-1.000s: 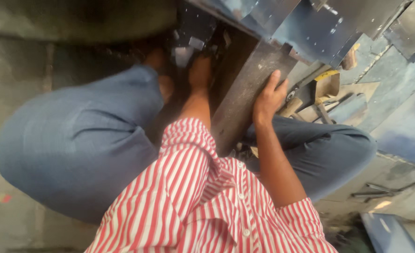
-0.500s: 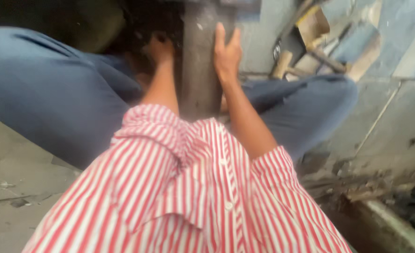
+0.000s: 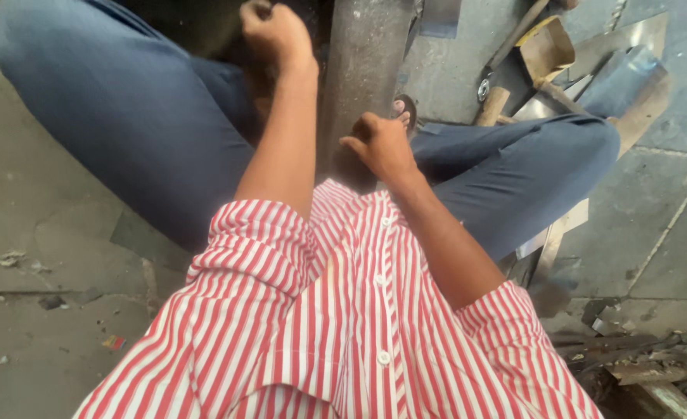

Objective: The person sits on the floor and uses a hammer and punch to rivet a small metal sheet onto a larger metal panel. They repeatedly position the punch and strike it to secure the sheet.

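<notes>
I squat in blue trousers [image 3: 126, 109] and a red-and-white striped shirt [image 3: 343, 326]. A dark grey metal beam [image 3: 366, 62] runs away from me between my knees. My left hand [image 3: 277, 35] is a closed fist held up at the beam's left side, over a dark gap. Whether it holds anything is hidden. My right hand [image 3: 382, 147] sits at the beam's near end, fingers curled on its edge. My sandalled foot [image 3: 405, 109] shows just beyond that hand.
A wooden-handled tool [image 3: 494, 105], a small open cardboard box [image 3: 545, 50] and bent metal sheets [image 3: 622, 70] lie on the stone floor at the upper right. Scrap metal pieces [image 3: 638, 365] pile up at the lower right. Bare concrete [image 3: 33, 248] is on the left.
My right hand has slid from lying flat high on the beam down to its near end and curled. My left hand has lifted into a fist. The view has tilted downward.
</notes>
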